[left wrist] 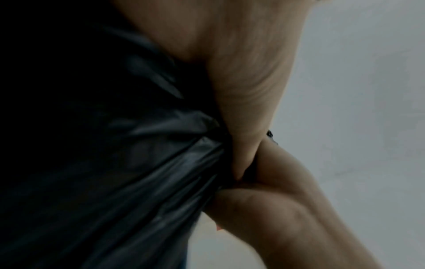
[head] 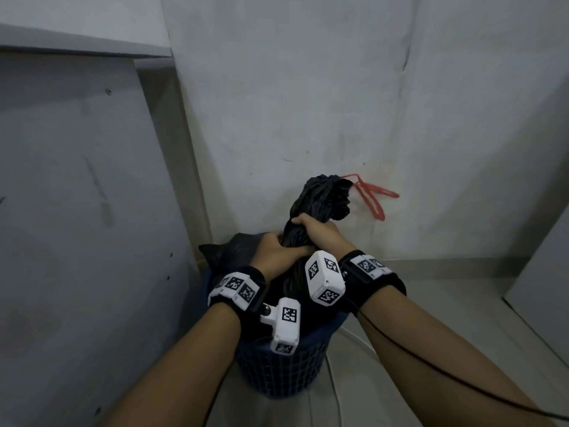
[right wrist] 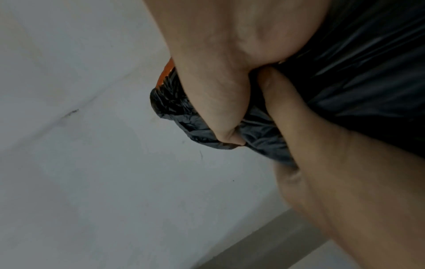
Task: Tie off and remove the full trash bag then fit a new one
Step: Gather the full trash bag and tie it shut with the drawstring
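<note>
A full black trash bag (head: 323, 198) stands in a dark blue mesh bin (head: 283, 371) in the corner. Its top is gathered into a twisted neck, and a red drawstring (head: 374, 197) hangs out to the right of the bunched opening. My right hand (head: 314, 231) grips the neck high up, fingers curled round the plastic (right wrist: 253, 131). Just below and to the left, my left hand (head: 278, 252) grips the same neck where it meets the bag's body (left wrist: 149, 163). The bag's lower part is hidden inside the bin and behind my wrists.
A grey cabinet side (head: 77, 195) stands close on the left. A pale wall (head: 308, 103) rises right behind the bin. A white cable (head: 335, 392) runs over the tiled floor (head: 446, 318) to the bin's right, and another panel edge (head: 542, 272) stands at far right.
</note>
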